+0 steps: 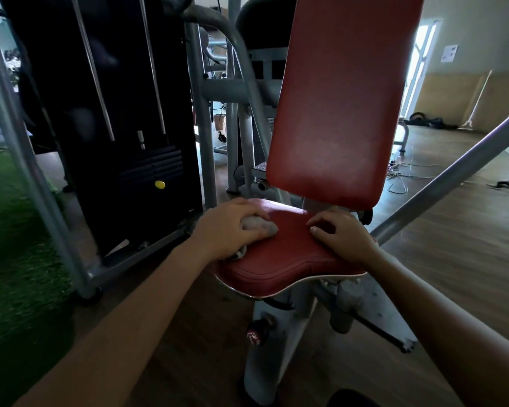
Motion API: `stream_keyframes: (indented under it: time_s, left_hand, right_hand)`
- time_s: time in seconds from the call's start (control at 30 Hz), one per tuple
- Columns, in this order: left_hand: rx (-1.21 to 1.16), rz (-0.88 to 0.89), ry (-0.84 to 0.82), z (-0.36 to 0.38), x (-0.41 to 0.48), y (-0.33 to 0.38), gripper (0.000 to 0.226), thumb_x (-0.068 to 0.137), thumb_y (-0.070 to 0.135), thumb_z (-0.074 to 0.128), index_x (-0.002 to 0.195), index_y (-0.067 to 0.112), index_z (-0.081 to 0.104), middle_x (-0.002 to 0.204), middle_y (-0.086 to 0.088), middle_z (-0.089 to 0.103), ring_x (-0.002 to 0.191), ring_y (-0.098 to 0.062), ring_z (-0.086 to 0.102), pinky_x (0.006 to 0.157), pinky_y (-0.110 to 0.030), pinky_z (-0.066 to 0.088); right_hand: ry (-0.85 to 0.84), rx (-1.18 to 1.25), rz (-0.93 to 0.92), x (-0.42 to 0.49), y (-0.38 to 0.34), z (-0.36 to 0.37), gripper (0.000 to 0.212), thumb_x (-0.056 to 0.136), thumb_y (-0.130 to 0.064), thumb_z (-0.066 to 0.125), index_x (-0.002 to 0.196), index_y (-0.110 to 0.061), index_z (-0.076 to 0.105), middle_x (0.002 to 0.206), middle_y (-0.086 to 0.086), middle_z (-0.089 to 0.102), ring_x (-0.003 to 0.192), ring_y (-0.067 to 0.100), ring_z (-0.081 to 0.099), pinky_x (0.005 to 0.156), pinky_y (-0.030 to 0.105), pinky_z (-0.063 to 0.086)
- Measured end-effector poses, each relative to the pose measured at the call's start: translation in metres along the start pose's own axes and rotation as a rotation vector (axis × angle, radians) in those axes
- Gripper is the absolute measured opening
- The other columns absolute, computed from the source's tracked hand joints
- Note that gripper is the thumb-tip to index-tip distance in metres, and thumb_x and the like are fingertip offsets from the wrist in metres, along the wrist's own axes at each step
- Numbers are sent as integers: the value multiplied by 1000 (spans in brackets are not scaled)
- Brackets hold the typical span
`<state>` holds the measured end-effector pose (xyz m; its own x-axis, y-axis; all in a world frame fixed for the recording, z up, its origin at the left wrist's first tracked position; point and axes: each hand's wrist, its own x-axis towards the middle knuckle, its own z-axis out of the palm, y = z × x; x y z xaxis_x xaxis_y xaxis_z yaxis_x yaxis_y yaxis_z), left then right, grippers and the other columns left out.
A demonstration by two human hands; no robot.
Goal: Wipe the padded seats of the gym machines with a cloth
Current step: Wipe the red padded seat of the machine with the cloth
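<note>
Along the left edge of the frame lies green artificial turf (18, 230), with a grey frame post (27, 160) slanting down across it to the floor. Right of the post stands a black weight stack housing (106, 113), a yellow pin knob (159, 184) showing low on its front. At lower centre the left forearm reaches in from the bottom left, and the left hand (227, 227) rests on the left part of the red padded seat (288, 257); its grip is closed around a bunched grey cloth (259, 224), fingers curled over the top of it, and the cloth is pressed against the pad and sticks out to the right of the knuckles. The seat sits at the centre of the frame on a pale column, with a dark round adjustment knob (256, 333) below its front edge. Rising above the seat's rear edge, the tall red backrest (341, 98) fills the upper centre. The right hand (341, 233) rests on the right rear part of the seat, its grip loose and holding nothing: the fingers are arched with their tips on the pad and the thumb points left. Further right a grey bar (453, 171) runs diagonally up toward the right edge over the wooden floor (453, 259), where loose cables (400, 177) lie. A bright doorway (420, 63) stands at the upper right.
</note>
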<state>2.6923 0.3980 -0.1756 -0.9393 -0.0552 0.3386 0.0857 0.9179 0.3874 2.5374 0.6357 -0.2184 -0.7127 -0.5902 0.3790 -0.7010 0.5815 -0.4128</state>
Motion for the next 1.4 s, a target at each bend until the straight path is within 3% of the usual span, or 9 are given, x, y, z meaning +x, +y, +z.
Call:
stream_keyframes:
  time_s: [0.2, 0.37, 0.47, 0.57, 0.67, 0.97, 1.13, 1.3, 1.4]
  left_hand:
    - [-225, 6, 405, 3, -59, -27, 31, 84, 48, 71, 108, 29, 73, 115, 19, 65, 108, -1, 61, 96, -36, 54]
    - [-463, -197, 764, 38, -115, -19, 24, 85, 14, 80, 108, 15, 72, 114, 3, 68, 110, -11, 64, 96, -26, 52]
    - [-582, -302, 886, 71, -138, -1, 28, 85, 10, 77, 111, 16, 69, 117, -1, 65, 109, -8, 64, 89, -19, 54]
    - [-630, -304, 902, 97, -145, 24, 30, 84, 20, 74, 112, 24, 65, 121, 5, 59, 107, -15, 65, 84, -30, 60]
    - [-594, -315, 914, 106, -139, 38, 29, 83, 31, 72, 109, 37, 62, 123, 14, 53, 111, -7, 60, 83, -14, 54]
    - [-526, -339, 1050, 89, -114, 7, 16, 88, 19, 73, 100, 25, 64, 112, 16, 56, 105, 5, 59, 85, -11, 51]
    - [-483, -88, 939, 97, -129, 29, 18, 86, 16, 74, 102, 21, 66, 118, 9, 58, 106, -1, 63, 83, -10, 52]
    - [-546, -182, 993, 85, -117, 9, 11, 88, 13, 73, 98, 16, 68, 112, -1, 61, 102, 2, 62, 82, -8, 50]
    - [-485, -71, 946, 95, -126, 23, 10, 91, 21, 74, 99, 19, 69, 116, 6, 59, 98, -12, 67, 75, -23, 58]
  right_hand:
    - [20, 30, -114, 0, -23, 3, 26, 86, -49, 60, 103, -34, 72, 105, -11, 63, 103, 10, 60, 98, 40, 47]
    - [-78, 91, -330, 10, -86, 30, 36, 90, -53, 58, 116, -31, 70, 120, -13, 63, 116, 5, 52, 107, 25, 36]
    - [-142, 157, -314, 21, -97, 45, 30, 94, -47, 61, 120, -34, 68, 120, -12, 60, 116, 7, 52, 108, 32, 39]
    - [-191, 161, -268, 22, -96, 49, 31, 98, -42, 60, 128, -33, 66, 123, -12, 56, 121, 11, 51, 111, 39, 38]
    - [-198, 146, -262, 20, -94, 51, 34, 99, -44, 57, 130, -36, 63, 134, -7, 56, 127, 12, 49, 114, 43, 37]
    - [-211, 159, -171, 13, -102, 49, 58, 82, -64, 46, 132, -40, 62, 139, -8, 53, 131, 13, 48, 114, 45, 37]
    - [-226, 143, -130, 13, -102, 52, 69, 75, -75, 37, 133, -44, 59, 142, -4, 51, 134, 17, 46, 114, 49, 36]
    - [-243, 134, -104, 13, -102, 52, 69, 74, -77, 36, 133, -48, 56, 143, -4, 50, 136, 17, 43, 114, 50, 35]
    - [-249, 139, -101, 12, -104, 51, 69, 74, -77, 36, 133, -47, 57, 143, -4, 50, 136, 17, 44, 115, 50, 35]
